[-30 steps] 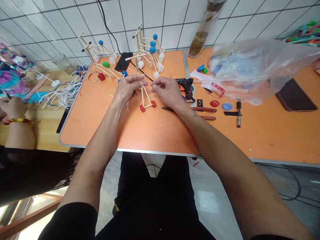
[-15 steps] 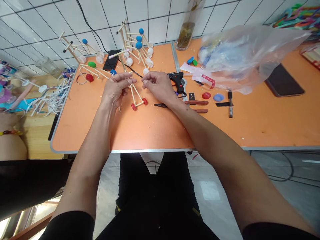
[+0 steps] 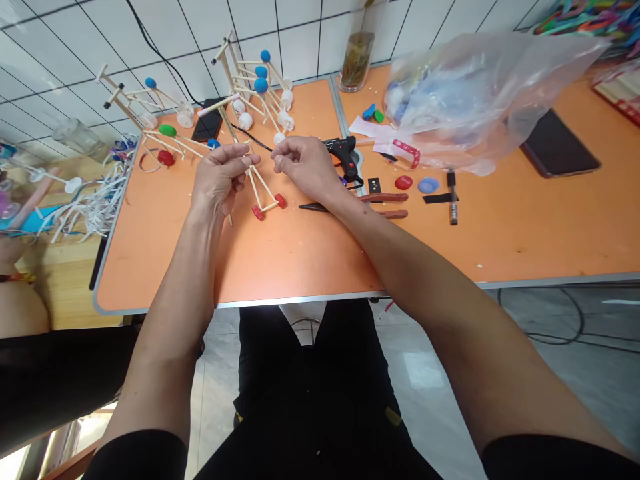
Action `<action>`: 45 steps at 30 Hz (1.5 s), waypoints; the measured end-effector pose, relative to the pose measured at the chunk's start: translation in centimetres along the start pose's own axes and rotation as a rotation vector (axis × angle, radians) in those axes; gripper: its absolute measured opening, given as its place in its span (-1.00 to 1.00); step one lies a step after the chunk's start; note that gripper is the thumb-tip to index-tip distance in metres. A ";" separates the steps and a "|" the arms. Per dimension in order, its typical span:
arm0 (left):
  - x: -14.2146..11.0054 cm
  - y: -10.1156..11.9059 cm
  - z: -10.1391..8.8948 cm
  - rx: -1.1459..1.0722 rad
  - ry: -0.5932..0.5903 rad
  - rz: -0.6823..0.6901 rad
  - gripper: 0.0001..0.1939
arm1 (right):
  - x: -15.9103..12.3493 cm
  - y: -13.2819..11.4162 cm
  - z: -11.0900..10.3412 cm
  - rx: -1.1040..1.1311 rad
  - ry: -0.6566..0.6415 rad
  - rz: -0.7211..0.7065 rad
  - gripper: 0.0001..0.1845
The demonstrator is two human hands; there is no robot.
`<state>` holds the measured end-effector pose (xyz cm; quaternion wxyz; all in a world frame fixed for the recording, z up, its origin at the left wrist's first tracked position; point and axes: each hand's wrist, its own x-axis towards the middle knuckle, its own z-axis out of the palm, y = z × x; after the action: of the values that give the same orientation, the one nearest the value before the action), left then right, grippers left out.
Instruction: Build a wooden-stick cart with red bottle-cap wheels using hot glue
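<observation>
My left hand (image 3: 220,177) grips a stick frame of thin wooden sticks (image 3: 263,188), which stands upright on the orange table (image 3: 300,267). The frame's lower end carries red wheels (image 3: 257,213) resting on the tabletop. My right hand (image 3: 303,167) is next to the frame, with its fingertips pinched together just right of my left hand. Nothing shows between those fingertips. A black glue gun (image 3: 343,150) lies just beyond my right hand, and red-handled pliers (image 3: 385,197) lie beside my right wrist.
Several built stick models with blue balls (image 3: 253,87) stand at the back, beside a black phone (image 3: 207,127). A clear plastic bag (image 3: 475,100) hangs over the right side. Another person's arm (image 3: 17,307) rests at a wooden table on the left, near white strips (image 3: 85,207).
The whole scene has shifted up and left in the view. My hands and the stick frame keep nearly the same pose.
</observation>
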<state>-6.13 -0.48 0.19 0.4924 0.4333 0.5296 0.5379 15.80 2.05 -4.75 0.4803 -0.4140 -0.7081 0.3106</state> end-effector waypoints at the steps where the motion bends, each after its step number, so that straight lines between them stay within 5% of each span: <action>1: 0.0 0.0 0.0 0.000 0.004 -0.003 -0.69 | 0.0 0.0 0.0 -0.002 0.000 0.001 -0.88; 29: -0.3 -0.4 0.4 0.012 0.009 -0.010 -0.65 | -1.3 -1.3 1.5 0.059 -0.048 0.044 -0.99; 45: -0.9 -0.5 1.2 -0.054 0.022 0.011 -0.72 | -2.1 -2.1 2.0 0.114 -0.059 0.044 -0.71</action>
<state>-4.78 -1.18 -0.22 0.4950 0.4169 0.5178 0.5595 13.78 -0.86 -4.59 0.4751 -0.3919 -0.6939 0.3730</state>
